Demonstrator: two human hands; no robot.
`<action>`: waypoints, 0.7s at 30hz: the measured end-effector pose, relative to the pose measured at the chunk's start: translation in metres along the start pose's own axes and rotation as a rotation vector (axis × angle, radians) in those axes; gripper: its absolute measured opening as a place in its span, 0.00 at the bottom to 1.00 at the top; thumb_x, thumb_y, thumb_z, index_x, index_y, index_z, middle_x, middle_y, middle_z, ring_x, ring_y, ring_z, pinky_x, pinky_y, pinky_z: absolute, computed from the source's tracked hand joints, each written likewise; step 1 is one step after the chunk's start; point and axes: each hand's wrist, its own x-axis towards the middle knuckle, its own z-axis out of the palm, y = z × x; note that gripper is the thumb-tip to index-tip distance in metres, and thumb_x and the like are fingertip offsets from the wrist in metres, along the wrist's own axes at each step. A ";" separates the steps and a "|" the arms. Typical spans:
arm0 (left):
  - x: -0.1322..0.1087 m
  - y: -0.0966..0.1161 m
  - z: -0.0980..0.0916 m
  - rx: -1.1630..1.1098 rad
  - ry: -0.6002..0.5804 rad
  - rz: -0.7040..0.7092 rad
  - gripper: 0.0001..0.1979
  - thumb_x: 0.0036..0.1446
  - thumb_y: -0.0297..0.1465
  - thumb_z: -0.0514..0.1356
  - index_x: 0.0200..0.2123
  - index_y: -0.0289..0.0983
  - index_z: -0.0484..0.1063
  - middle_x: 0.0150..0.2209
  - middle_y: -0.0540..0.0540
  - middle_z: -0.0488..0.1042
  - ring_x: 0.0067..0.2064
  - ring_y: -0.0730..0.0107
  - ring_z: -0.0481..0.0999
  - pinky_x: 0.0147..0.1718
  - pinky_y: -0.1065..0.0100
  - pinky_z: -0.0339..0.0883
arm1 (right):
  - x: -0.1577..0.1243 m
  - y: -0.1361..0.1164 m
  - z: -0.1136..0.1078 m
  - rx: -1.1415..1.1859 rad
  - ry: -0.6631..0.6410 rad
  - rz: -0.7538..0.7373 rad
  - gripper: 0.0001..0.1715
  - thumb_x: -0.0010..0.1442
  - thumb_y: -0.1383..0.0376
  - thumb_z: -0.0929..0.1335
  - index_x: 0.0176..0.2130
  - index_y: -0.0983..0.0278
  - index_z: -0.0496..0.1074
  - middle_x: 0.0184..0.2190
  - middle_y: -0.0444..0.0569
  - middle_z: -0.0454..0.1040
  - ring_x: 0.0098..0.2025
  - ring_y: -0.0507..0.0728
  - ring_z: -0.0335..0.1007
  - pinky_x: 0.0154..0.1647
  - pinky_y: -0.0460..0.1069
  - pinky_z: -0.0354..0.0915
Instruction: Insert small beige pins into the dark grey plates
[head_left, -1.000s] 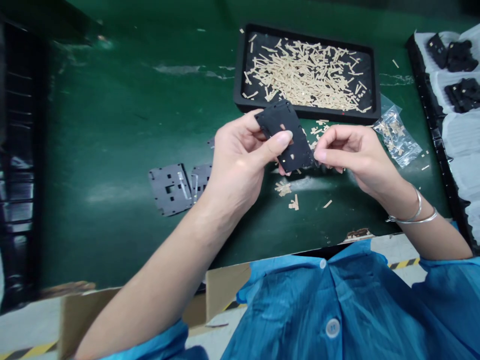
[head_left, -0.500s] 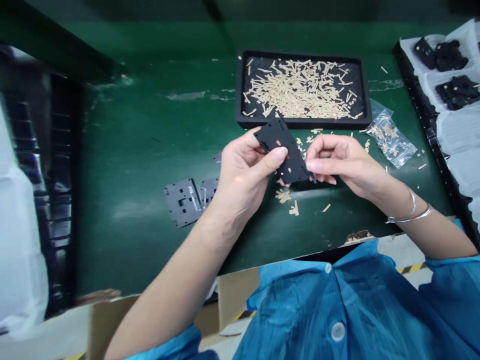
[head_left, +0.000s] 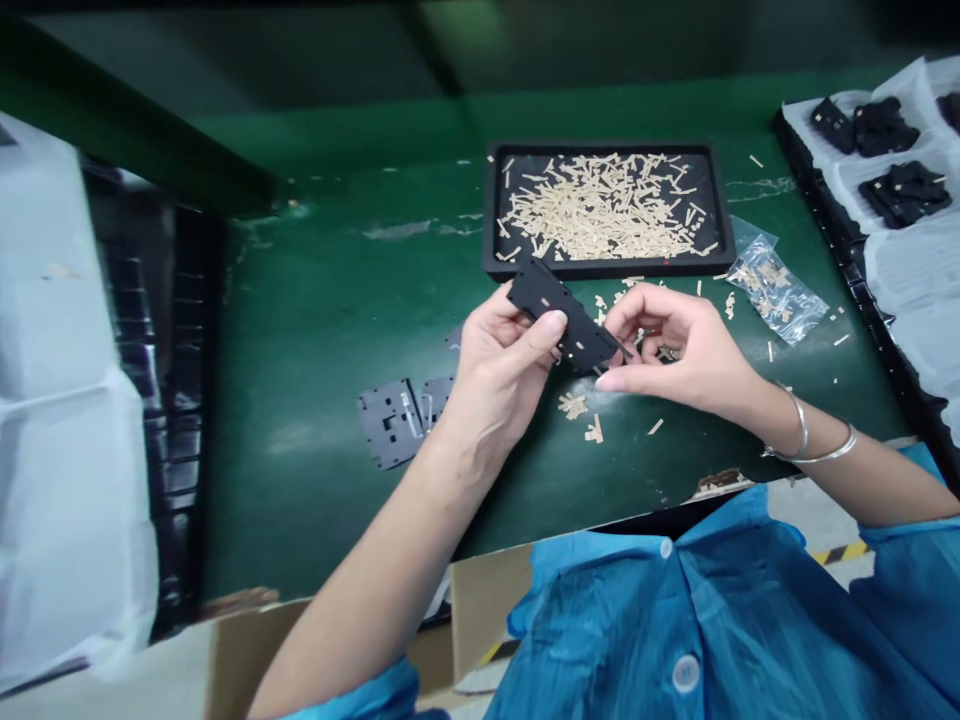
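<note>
My left hand (head_left: 499, 365) grips a flat black plastic plate (head_left: 559, 312) with small holes, the thumb pressed on its upper face. The plate is tilted above the table. My right hand (head_left: 671, 345) is at the plate's right end, with thumb and fingertips about its corner. Whether a small piece is also between those fingers I cannot make out. Left of my left hand lie a black plate with square cut-outs (head_left: 390, 425) and a similar part (head_left: 437, 397), partly hidden by my forearm.
A black tray (head_left: 491, 215) with many small pale strips stands behind my hands. Loose strips (head_left: 574, 405) lie on the green table (head_left: 315, 480). A clear bag (head_left: 780, 295) is to the right. Lined trays with black parts (head_left: 885, 128) flank the right side; another lined tray (head_left: 71, 450) is left.
The plate has tilted further, showing a narrower face. My right thumb has dropped below the plate's corner, away from the index finger. The whole view has shifted a little.
</note>
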 end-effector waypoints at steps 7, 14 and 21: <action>-0.004 0.003 0.001 0.052 -0.014 -0.002 0.11 0.42 0.29 0.74 0.27 0.38 0.75 0.30 0.53 0.77 0.28 0.76 0.76 0.27 0.75 0.74 | -0.005 -0.001 -0.004 -0.285 0.273 -0.235 0.09 0.55 0.64 0.72 0.27 0.65 0.71 0.25 0.43 0.72 0.26 0.48 0.64 0.23 0.44 0.58; -0.010 0.013 0.007 0.096 -0.311 -0.151 0.16 0.54 0.41 0.65 0.40 0.35 0.74 0.31 0.45 0.77 0.30 0.67 0.78 0.25 0.70 0.72 | -0.001 0.001 -0.014 -0.513 0.158 -0.465 0.08 0.58 0.68 0.70 0.27 0.64 0.71 0.25 0.43 0.71 0.28 0.49 0.65 0.26 0.45 0.60; -0.011 0.009 0.004 0.182 -0.310 -0.053 0.14 0.56 0.38 0.65 0.43 0.38 0.73 0.36 0.46 0.76 0.30 0.74 0.74 0.24 0.75 0.66 | -0.003 -0.004 -0.011 -0.361 0.172 -0.346 0.07 0.54 0.63 0.73 0.31 0.64 0.72 0.28 0.43 0.73 0.27 0.48 0.64 0.22 0.44 0.58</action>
